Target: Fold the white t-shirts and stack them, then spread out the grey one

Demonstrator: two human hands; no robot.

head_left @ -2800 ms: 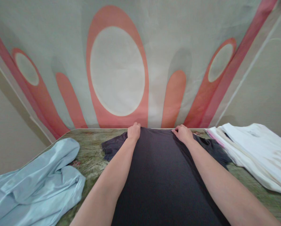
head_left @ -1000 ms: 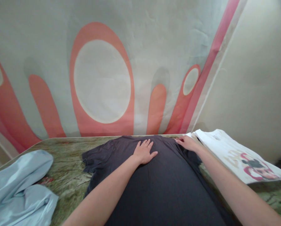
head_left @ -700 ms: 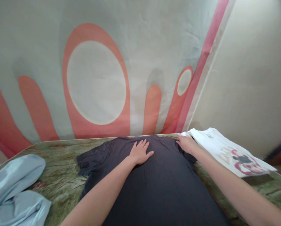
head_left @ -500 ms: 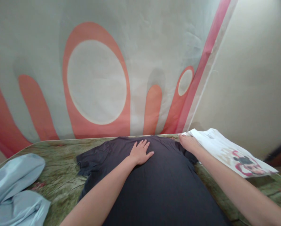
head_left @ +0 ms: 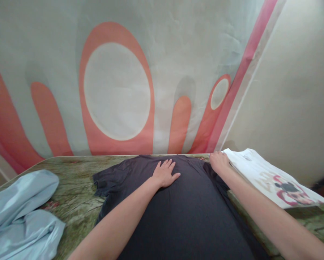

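Observation:
A dark T-shirt (head_left: 189, 206) lies spread on the table, its collar at the far edge and its left sleeve stretched out sideways. Flat on its upper chest rests my left hand (head_left: 166, 174), fingers spread, holding nothing. My right hand (head_left: 218, 161) is beyond the dark shirt's right sleeve, at the near-left corner of a folded white T-shirt (head_left: 255, 164) with a cartoon print. The right fingers are curled downward, and their tips are hidden, so any cloth in them cannot be made out. My right forearm crosses in front of the white T-shirt.
Crumpled light-blue cloth (head_left: 23, 216) lies at the left side of the table (head_left: 75, 195), which has a wood-and-moss pattern. Directly behind the table's far edge stands a wall covering (head_left: 118, 90) with orange-red shapes. A plain beige wall (head_left: 292, 90) meets it at the right.
The view has shifted slightly, moving everything a little to the right. White cloth seen at my right fingertips before is now hidden or drawn away. My left hand stays flat on the dark T-shirt.

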